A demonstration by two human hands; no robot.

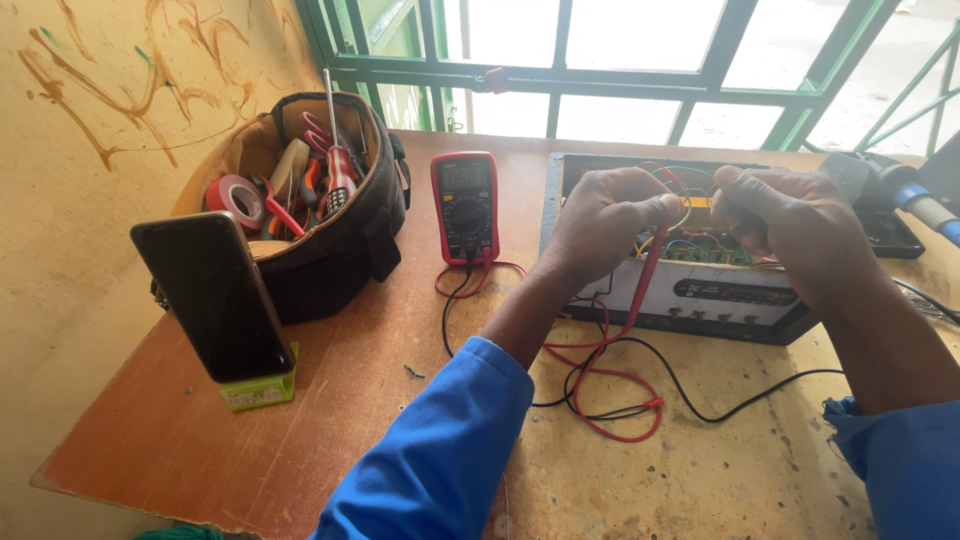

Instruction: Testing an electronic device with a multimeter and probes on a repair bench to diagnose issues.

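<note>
Head view: both hands' fingers (668, 208) pinching red probe (650, 270) and wires (680, 190) above open amplifier (700, 295).

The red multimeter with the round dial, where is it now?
In the head view, the red multimeter lies on the wooden table, between the black tool bag and the opened device.

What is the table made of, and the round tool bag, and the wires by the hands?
Table: looks like wood board, matte orange-brown, with scuffs and worn pale patches. Tool bag: seems dark woven fabric, soft, with a tan lining and sagging sides. Wires: red and black, smooth and bendy, probably plastic-coated. The left hand holds a red probe, likely plastic too.
</note>
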